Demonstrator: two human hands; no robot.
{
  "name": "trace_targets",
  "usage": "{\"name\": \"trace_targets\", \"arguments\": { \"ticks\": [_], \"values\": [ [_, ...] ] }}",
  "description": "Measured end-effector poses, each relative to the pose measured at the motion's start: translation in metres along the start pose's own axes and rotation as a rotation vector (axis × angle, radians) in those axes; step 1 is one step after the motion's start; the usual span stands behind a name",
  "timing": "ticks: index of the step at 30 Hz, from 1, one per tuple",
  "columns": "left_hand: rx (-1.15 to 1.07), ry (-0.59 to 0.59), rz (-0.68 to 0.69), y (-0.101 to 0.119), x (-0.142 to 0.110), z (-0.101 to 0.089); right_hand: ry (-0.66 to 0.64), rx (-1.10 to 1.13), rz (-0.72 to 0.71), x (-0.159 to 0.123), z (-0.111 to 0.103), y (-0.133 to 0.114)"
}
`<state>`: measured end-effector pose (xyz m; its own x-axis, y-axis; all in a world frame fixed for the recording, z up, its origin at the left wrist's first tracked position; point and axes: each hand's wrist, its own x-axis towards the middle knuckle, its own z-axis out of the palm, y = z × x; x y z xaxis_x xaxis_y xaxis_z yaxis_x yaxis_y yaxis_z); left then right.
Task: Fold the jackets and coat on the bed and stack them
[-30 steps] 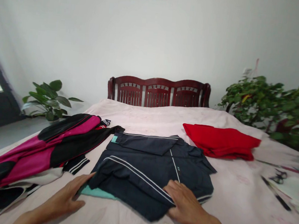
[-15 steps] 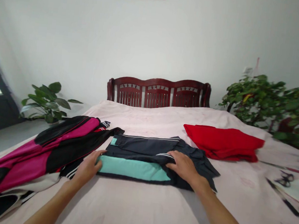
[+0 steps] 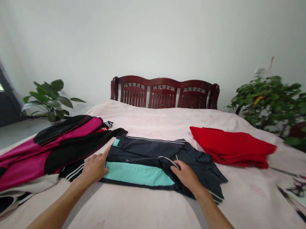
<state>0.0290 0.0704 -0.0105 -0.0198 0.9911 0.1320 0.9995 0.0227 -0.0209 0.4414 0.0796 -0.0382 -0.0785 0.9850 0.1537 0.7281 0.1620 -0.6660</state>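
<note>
Okay, open left hand [image 3: 94, 167] is bracing jacket [image 3: 143, 150] left end, right hand [image 3: 187, 176] resting on top, grip unclear; jacket lying crosswise.

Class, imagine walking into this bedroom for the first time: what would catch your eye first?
The bright red folded cloth on the bed's right side stands out first, then the magenta-and-black jacket heaped at the left. In the middle, the left hand and right hand rest on a folded navy garment with a turquoise band.
</note>
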Motion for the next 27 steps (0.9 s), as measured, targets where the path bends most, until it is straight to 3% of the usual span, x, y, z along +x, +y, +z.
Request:
{"name": "trace_targets", "arguments": {
  "ticks": [5, 12, 15, 17, 19, 21, 24, 27],
  "values": [
    [-0.045, -0.159, 0.073, -0.005, 0.021, -0.011, 0.014, 0.209, 0.033, 0.0, 0.004, 0.005],
    [-0.129, -0.085, 0.152, 0.01, 0.03, -0.01, 0.302, 0.179, -0.094, -0.007, -0.002, -0.007],
    [-0.175, 0.005, 0.072, 0.013, 0.028, -0.011, 0.37, 0.092, -0.106, -0.013, -0.004, -0.006],
    [-0.273, 0.161, 0.034, 0.013, 0.028, -0.011, 0.423, 0.052, -0.097, -0.016, -0.003, -0.002],
    [-0.489, 0.376, -0.038, 0.011, 0.03, -0.008, 0.482, 0.014, -0.095, -0.016, 0.0, 0.001],
    [-0.77, 0.514, -0.195, 0.007, 0.033, -0.001, 0.496, -0.054, -0.093, -0.017, 0.002, 0.003],
    [-1.017, 0.452, -0.421, 0.002, 0.037, 0.018, 0.371, -0.201, -0.051, -0.02, -0.001, 0.003],
    [-1.144, 0.337, -0.494, -0.003, 0.036, 0.035, 0.204, -0.262, 0.009, -0.028, -0.016, 0.007]
  ]
}}
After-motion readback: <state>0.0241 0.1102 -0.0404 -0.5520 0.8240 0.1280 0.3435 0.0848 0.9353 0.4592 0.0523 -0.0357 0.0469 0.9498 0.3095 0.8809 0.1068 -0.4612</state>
